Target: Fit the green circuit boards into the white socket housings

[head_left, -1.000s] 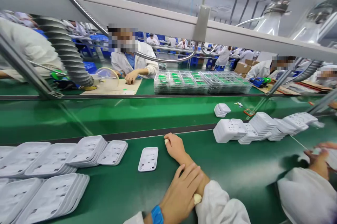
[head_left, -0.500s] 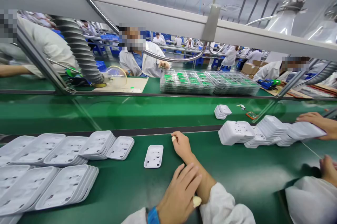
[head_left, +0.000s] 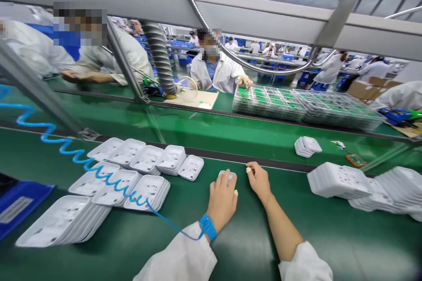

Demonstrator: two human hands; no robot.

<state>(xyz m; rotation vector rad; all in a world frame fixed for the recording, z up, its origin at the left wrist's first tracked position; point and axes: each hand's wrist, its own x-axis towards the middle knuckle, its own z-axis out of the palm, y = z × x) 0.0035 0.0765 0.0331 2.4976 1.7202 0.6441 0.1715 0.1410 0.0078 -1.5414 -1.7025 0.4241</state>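
My left hand (head_left: 222, 199), with a blue wrist strap (head_left: 207, 227), lies over a single white plastic cover (head_left: 232, 177) on the green surface. Its fingers close round the cover and hide most of it. To the right, my right hand (head_left: 259, 182) rests near the dark edge strip, fingers curled in and no object visible in them. Pale finger cots (head_left: 248, 169) show on both hands. Left of my hands are overlapping stacks of white covers (head_left: 145, 191), their hollow sides up. The nearest one is a small stack (head_left: 191, 167).
More stacked white covers (head_left: 343, 180) stand at the right. Beyond the strip lie a few small white parts (head_left: 307, 145) and a small circuit board (head_left: 356, 160). Clear trays (head_left: 270, 105) stand at the back, a co-worker's hand above them. A coiled blue cord (head_left: 82, 158) crosses the left side.
My left hand has left my right forearm and moved forward onto the single white cover. My right hand stays curled near the strip. The view has swung left, bringing the blue cord in.
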